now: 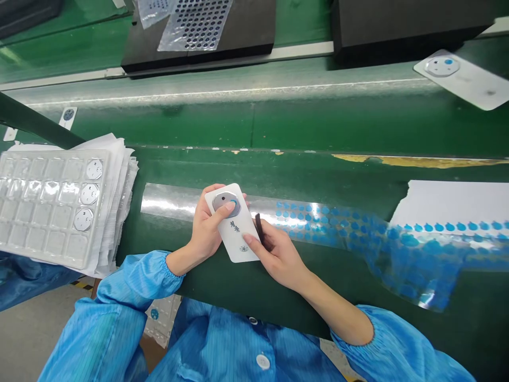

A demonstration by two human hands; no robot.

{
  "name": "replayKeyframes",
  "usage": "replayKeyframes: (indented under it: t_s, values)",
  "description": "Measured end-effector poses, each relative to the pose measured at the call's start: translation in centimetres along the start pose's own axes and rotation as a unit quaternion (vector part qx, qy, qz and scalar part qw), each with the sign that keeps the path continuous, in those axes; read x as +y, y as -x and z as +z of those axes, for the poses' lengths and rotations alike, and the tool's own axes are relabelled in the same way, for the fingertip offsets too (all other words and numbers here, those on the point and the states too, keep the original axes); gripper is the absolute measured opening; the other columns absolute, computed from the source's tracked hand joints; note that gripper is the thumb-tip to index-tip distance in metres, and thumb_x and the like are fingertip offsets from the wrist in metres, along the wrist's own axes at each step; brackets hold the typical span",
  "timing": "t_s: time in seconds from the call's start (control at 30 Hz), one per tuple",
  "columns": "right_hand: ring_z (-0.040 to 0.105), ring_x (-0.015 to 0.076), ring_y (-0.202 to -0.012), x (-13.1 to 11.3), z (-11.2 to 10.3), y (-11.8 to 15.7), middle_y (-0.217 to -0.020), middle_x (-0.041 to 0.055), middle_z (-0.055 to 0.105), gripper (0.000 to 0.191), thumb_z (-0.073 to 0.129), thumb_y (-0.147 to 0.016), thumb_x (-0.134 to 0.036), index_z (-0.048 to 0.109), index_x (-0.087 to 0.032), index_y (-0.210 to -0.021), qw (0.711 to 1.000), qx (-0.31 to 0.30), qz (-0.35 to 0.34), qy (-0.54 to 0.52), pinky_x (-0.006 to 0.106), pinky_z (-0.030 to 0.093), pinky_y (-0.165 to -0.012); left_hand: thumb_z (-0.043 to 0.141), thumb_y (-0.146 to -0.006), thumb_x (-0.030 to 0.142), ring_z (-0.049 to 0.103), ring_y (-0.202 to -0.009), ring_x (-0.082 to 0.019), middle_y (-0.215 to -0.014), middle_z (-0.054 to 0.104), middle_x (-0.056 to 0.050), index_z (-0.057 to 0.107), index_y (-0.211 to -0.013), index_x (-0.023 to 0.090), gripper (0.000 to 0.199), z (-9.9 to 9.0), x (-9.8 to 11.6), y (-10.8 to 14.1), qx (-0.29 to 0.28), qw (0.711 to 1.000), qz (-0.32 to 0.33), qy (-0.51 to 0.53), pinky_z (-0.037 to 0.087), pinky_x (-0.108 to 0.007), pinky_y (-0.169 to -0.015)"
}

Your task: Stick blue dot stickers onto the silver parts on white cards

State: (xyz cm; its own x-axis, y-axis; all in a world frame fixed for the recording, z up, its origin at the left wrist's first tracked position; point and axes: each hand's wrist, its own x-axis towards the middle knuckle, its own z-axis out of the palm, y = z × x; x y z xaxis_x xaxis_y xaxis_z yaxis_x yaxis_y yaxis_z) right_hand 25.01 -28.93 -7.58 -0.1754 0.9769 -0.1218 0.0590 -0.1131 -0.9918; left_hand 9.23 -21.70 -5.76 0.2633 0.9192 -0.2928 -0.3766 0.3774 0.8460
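Note:
A white phone back cover [235, 239] with dark printed characters is held tilted in front of me. Near its top sits a grey rounded camera plate [220, 199] with a dark hole and a bit of blue at its right side. My left hand [207, 228] grips the cover's left edge, its thumb pressed on the camera plate. At the lower right edge, my right hand [280, 257] pinches the cover, thumb on the front. A slim black tool [259, 228] sticks up from the right hand's fingers; its lower part is hidden.
A clear compartment tray [42, 215] with several camera plates lies on stacked paper at left. Clear film with blue dots [306, 217] runs right, partly over white paper [457, 201]. Black blocks [254, 26] and another white cover [473, 85] are at the back.

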Motion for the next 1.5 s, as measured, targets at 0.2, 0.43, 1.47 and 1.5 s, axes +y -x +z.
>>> replayKeyframes:
  t_s: [0.2, 0.43, 1.47, 1.5]
  values:
    - [0.050, 0.0157, -0.062, 0.3, 0.3, 0.1, -0.078, 0.0002, 0.058, 0.015, 0.056, -0.106, -0.036, 0.057, -0.023, -0.099, 0.999, 0.018, -0.036, 0.036, 0.030, 0.040, -0.053, 0.084, -0.079, 0.032, 0.077, -0.101, -0.029, -0.112, 0.076, -0.007, 0.050, -0.125, 0.024, 0.058, 0.1, 0.5, -0.3, 0.006, 0.998, -0.038, 0.039, 0.062, -0.039, -0.082]
    - [0.047, 0.0129, -0.055, 0.3, 0.7, 0.0, -0.075, -0.0009, 0.058, 0.009, 0.055, -0.106, -0.027, 0.054, -0.023, -0.097, 0.985, 0.034, -0.116, 0.121, 0.029, 0.035, -0.050, 0.086, -0.080, 0.036, 0.078, -0.081, -0.024, -0.106, 0.078, -0.006, 0.054, -0.107, 0.021, 0.045, 0.1, 0.6, 0.1, 0.031, 0.998, -0.044, 0.021, 0.063, -0.034, -0.070]
    - [0.044, 0.0138, -0.059, 0.1, 0.7, -1.2, -0.070, -0.0014, 0.059, 0.027, 0.059, -0.101, -0.042, 0.055, -0.022, -0.083, 0.993, 0.055, -0.091, 0.043, 0.029, 0.037, -0.058, 0.101, -0.058, 0.034, 0.076, -0.098, -0.027, -0.113, 0.078, -0.007, 0.068, -0.108, 0.021, 0.061, -1.6, 2.7, -2.4, 0.142, 0.989, -0.004, 0.047, 0.062, -0.027, -0.067]
    - [0.045, 0.0140, -0.059, 0.1, 0.8, -1.2, -0.070, -0.0010, 0.060, 0.028, 0.059, -0.101, -0.042, 0.056, -0.022, -0.083, 0.994, 0.054, -0.090, 0.040, 0.029, 0.037, -0.058, 0.101, -0.058, 0.033, 0.076, -0.098, -0.027, -0.112, 0.078, -0.007, 0.068, -0.107, 0.021, 0.060, -1.6, 2.7, -2.5, 0.146, 0.988, -0.003, 0.050, 0.062, -0.027, -0.066]
